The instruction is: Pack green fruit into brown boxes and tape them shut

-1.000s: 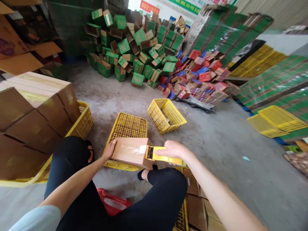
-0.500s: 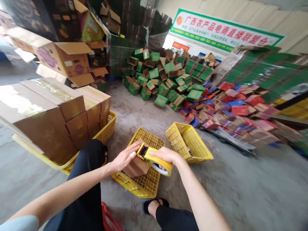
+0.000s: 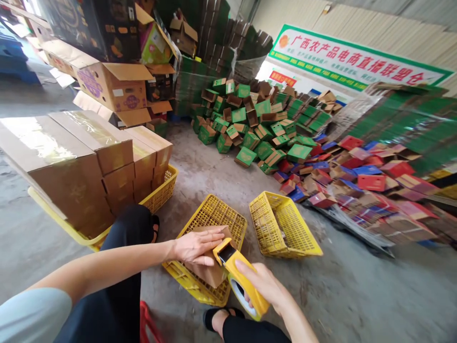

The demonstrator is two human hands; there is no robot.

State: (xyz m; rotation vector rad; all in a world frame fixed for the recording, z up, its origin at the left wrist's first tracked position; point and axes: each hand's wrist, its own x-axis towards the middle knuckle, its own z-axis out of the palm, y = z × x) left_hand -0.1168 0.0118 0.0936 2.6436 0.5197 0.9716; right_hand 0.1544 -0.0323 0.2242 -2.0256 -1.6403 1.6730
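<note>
Bare hands hold a yellow tape dispenser (image 3: 233, 269) at the end of a small brown carton (image 3: 210, 275)

A seated person in dark trousers looks down at a carton lying on the gridded upper face of a yellow crate (image 3: 217, 209), between the knees. The left hand (image 3: 198, 245) lies flat on top of the carton, palm down, fingers stretched out and grasping nothing. The right hand (image 3: 262, 283) is closed around the dispenser, whose front end meets the carton's edge near the left fingertips; a roll of tape (image 3: 244, 297) shows at its lower side. Just beyond, to the right, stands a second yellow crate (image 3: 266, 233), open at the top. On the left, a larger yellow basket (image 3: 162, 193) holds stacked brown boxes (image 3: 71, 190). Across the concrete floor (image 3: 210, 164) spread heaps of green boxes (image 3: 246, 155) and red and blue boxes (image 3: 371, 182), below a banner (image 3: 357, 59) on the wall
</note>
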